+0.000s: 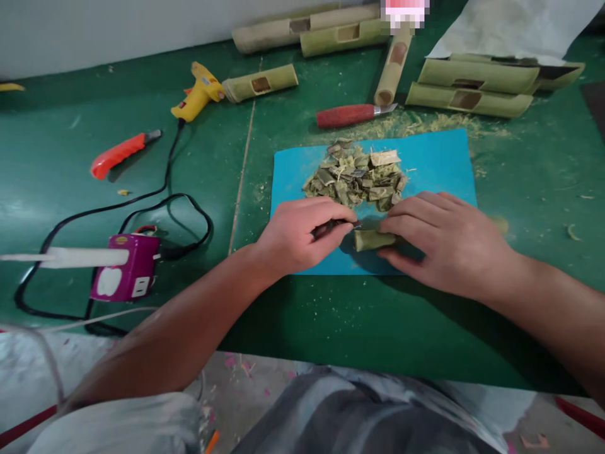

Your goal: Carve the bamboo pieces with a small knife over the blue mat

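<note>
On a blue sheet [439, 164], my right hand [447, 243] grips a short piece of green bamboo [373, 239] between fingers and thumb. The bamboo lies on its side, its left end poking out and its right part hidden by the hand. My left hand [307, 233] is closed in a pinch just left of the bamboo. A small dark thing shows at its fingertips, too covered to name. Beyond both hands lies a heap of bamboo chips and shavings [357, 180]. A craft knife with a red handle [347, 116] rests past the sheet's far edge.
An orange utility knife [120, 153], a yellow glue gun [198, 94] and a purple power adapter [127, 268] with looping black cord lie at left. Bamboo tubes with cut openings [265, 82] lie along the back, others [472, 101] at back right under white paper [515, 28].
</note>
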`<state>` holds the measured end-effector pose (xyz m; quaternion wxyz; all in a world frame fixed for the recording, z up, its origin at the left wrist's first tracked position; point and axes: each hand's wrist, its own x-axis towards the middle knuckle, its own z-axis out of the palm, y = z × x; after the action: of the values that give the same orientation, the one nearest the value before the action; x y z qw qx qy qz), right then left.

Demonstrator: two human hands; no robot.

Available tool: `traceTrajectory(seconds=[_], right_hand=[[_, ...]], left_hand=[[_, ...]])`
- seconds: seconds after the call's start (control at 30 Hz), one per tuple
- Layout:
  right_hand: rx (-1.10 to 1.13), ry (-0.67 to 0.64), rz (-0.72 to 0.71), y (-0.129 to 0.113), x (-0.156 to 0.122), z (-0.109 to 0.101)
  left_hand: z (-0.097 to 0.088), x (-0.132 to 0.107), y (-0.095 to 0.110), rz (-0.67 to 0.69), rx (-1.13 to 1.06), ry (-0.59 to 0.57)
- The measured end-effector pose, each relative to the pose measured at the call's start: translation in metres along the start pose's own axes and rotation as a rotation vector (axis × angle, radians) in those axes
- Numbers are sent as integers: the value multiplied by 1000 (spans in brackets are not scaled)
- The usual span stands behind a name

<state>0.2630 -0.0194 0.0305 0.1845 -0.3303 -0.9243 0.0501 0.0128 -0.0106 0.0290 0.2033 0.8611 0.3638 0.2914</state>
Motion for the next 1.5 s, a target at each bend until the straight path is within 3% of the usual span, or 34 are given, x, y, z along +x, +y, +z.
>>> traceTrajectory(seconds=[0.27, 0.5, 0.9, 1.1, 1.3, 1.5], right_hand=[[87, -10, 23, 2, -2, -2], [153, -29, 38, 3, -2, 0], [291, -13, 36, 7, 0, 5], [282, -23, 2, 10, 0, 4], [51, 1, -58, 10, -1, 0], [-81, 16, -66, 3, -3, -6]], left_hand=[[0, -3, 1, 121, -12, -68], [-3, -3, 0, 185, -18, -53], [3, 1, 3, 190, -95, -157], [-7, 0, 1, 198, -37, -262], [-1, -5, -6, 179, 16, -111], [-2, -8, -6, 206, 98, -74]])
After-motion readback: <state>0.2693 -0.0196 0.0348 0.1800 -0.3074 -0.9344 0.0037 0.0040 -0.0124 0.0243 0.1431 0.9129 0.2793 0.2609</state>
